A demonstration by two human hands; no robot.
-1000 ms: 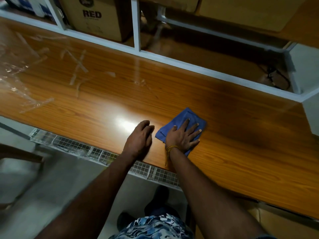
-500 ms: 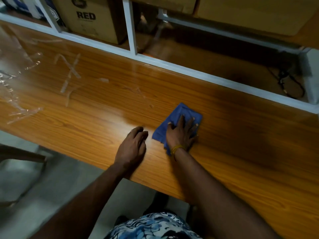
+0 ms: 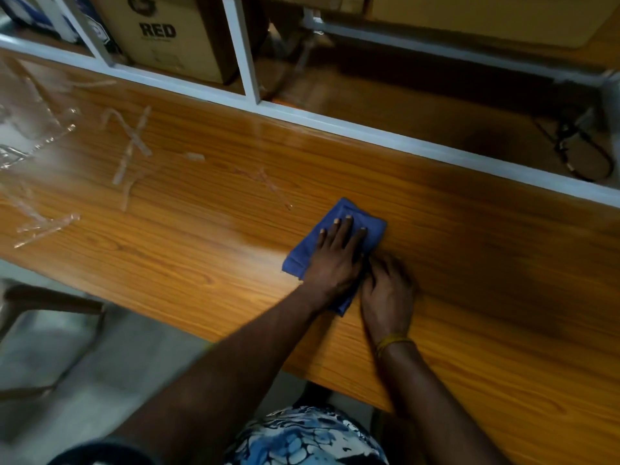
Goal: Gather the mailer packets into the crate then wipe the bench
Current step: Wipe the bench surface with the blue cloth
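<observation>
On glossy wooden bench (image 3: pixel 469 330), folded blue cloth (image 3: pixel 339 209) is pressed flat by left hand (image 3: pixel 335 260), fingers straight; right hand (image 3: pixel 387 293) rests beside it, fingertips hidden, grip unclear.

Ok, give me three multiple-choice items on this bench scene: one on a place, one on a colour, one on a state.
1. Where do the clear tape strips lie?
A) on the cloth
B) on the floor
C) on the bench, left of the cloth

2. What colour is the cloth?
A) red
B) blue
C) white

3. How does the left hand lie?
A) flat on the cloth, fingers straight
B) raised clear of the bench
C) curled round a box

Key: 1 C, the strips lie on the wood far left of the cloth; 2 B, it is plainly blue; 3 A, its straight fingers lie on the cloth.
</observation>
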